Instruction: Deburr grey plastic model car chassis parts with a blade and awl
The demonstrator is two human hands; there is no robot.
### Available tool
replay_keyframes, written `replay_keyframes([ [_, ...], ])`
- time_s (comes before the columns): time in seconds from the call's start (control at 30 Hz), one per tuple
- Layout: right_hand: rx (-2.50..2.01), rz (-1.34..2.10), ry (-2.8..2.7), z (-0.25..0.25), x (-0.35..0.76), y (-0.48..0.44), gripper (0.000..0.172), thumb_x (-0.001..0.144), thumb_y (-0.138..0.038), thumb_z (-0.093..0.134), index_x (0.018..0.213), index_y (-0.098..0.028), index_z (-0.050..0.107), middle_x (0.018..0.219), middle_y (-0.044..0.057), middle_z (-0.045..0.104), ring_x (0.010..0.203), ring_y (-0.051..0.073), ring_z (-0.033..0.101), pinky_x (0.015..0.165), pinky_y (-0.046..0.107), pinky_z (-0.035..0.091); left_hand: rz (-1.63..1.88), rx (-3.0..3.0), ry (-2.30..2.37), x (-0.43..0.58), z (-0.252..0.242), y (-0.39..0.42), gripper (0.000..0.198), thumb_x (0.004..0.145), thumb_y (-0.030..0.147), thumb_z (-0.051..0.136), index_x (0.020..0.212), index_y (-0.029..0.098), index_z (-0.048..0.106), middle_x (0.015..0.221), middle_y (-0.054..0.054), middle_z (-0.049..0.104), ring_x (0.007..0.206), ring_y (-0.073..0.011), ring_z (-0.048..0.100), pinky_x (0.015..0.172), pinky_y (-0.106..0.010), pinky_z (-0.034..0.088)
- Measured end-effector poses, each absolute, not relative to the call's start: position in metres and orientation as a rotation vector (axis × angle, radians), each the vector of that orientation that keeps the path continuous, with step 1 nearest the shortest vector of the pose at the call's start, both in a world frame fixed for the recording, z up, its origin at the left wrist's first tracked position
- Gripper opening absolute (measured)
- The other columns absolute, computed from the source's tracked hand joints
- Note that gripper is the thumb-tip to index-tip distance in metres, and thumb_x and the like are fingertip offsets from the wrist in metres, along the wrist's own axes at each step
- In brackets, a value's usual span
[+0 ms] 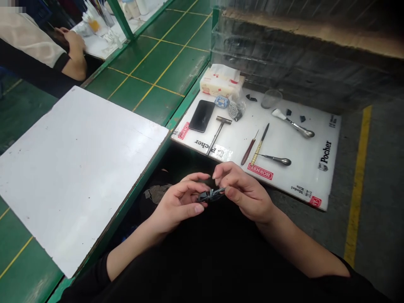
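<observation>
A small dark grey part [211, 195], with thin pieces on it, is held between my two hands in front of my body. My left hand [181, 202] grips its left end between thumb and fingers. The thumb and a fingertip of my right hand [244, 191] pinch its right end, with the forefinger raised. Its exact kind is too small to tell. Just beyond the hands, on the white board [230, 168], lie an awl [248, 152], a file with a yellow-wrapped handle [259, 145] and a metal-handled pick [277, 160].
A T-shaped metal hammer [217, 134], phone [202, 115], tissue pack [221, 82], plastic bag [236, 110], brush [296, 126] and dark scraps [303, 119] lie on that board. Left is a white panel [82, 168] on a green bench [151, 80]. Another person's arm [75, 54] shows at upper left.
</observation>
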State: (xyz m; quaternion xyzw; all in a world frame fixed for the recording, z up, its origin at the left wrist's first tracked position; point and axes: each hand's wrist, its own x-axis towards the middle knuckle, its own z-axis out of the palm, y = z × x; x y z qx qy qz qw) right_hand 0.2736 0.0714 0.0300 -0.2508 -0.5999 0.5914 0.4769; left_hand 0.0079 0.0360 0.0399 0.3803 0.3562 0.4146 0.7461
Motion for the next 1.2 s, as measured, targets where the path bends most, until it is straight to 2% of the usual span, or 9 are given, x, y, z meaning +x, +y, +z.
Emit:
replay_keyframes([
  [0.07,-0.598,1.474,-1.444,0.032,0.275,0.079,0.018,0.120,-0.037,0.074,0.107,-0.028,0.083,0.133,0.010,0.067,0.121,0.026,0.068,0.111,0.045,0.057,0.912,0.912,0.754,0.007,0.035,0.047,0.038,0.091,0.036,0.107,0.125,0.025,0.094,0.181,-0.015,0.057,0.153,-0.0356,0.070,0.123,-0.045,0.065],
  [0.13,-0.594,1.525,-1.405,0.032,0.274,0.086,0.022,0.120,-0.041,0.075,0.105,-0.028,0.083,0.134,0.010,0.066,0.124,0.027,0.067,0.114,0.045,0.057,0.831,0.866,0.678,0.007,0.033,0.059,0.045,0.093,0.045,0.106,0.128,0.023,0.090,0.176,-0.019,0.064,0.153,-0.0384,0.072,0.123,-0.047,0.064],
  [0.23,-0.582,1.648,-1.323,0.033,0.270,0.092,0.026,0.119,-0.045,0.077,0.102,-0.027,0.084,0.134,0.010,0.067,0.119,0.025,0.067,0.108,0.042,0.060,0.710,0.695,0.565,0.010,0.033,0.071,0.040,0.093,0.043,0.106,0.116,0.020,0.084,0.141,-0.017,0.085,0.120,-0.0300,0.087,0.104,-0.041,0.071],
  [0.37,-0.642,1.766,-1.186,0.043,0.262,0.090,0.031,0.117,-0.049,0.080,0.100,-0.024,0.085,0.132,0.009,0.067,0.103,0.021,0.068,0.088,0.036,0.064,0.704,0.603,0.590,0.018,0.033,0.070,0.041,0.089,0.037,0.109,0.111,0.019,0.079,0.106,-0.009,0.088,0.097,-0.0267,0.090,0.090,-0.038,0.074],
  [0.47,-0.858,1.678,-1.126,0.049,0.255,0.084,0.035,0.111,-0.052,0.087,0.092,-0.023,0.084,0.125,0.007,0.069,0.098,0.020,0.067,0.083,0.034,0.063,0.752,0.614,0.609,0.022,0.029,0.061,0.045,0.096,0.046,0.103,0.126,0.019,0.081,0.116,-0.012,0.089,0.103,-0.0328,0.093,0.089,-0.043,0.077],
  [0.57,-1.051,1.593,-1.109,0.047,0.246,0.074,0.041,0.105,-0.057,0.093,0.084,-0.023,0.081,0.109,0.006,0.073,0.097,0.021,0.069,0.084,0.034,0.063,0.793,0.685,0.653,0.023,0.024,0.051,0.046,0.097,0.035,0.103,0.135,0.021,0.080,0.120,-0.009,0.088,0.104,-0.0311,0.093,0.087,-0.039,0.079],
  [0.8,-1.184,1.592,-1.056,0.044,0.230,0.025,0.041,0.101,-0.063,0.096,0.109,-0.024,0.086,0.099,0.004,0.083,0.082,0.019,0.072,0.075,0.032,0.063,0.765,0.714,0.783,0.014,0.037,0.021,0.039,0.104,0.033,0.097,0.134,0.020,0.076,0.107,-0.005,0.088,0.087,-0.0245,0.093,0.078,-0.033,0.079],
  [0.97,-1.183,1.571,-1.127,0.059,0.229,-0.008,0.044,0.100,-0.065,0.096,0.095,-0.024,0.081,0.080,0.001,0.077,0.067,0.018,0.067,0.064,0.032,0.059,0.779,0.851,0.744,0.004,0.052,0.002,0.033,0.107,0.030,0.095,0.133,0.020,0.077,0.110,-0.003,0.085,0.086,-0.0219,0.092,0.080,-0.032,0.078],
  [1.2,-1.210,1.482,-1.308,0.082,0.230,-0.029,0.047,0.103,-0.066,0.092,0.089,-0.023,0.079,0.075,0.001,0.076,0.066,0.018,0.067,0.063,0.030,0.054,0.791,0.985,0.721,-0.007,0.066,-0.020,0.029,0.110,0.030,0.090,0.135,0.022,0.078,0.111,-0.001,0.080,0.089,-0.0240,0.093,0.081,-0.033,0.078],
])
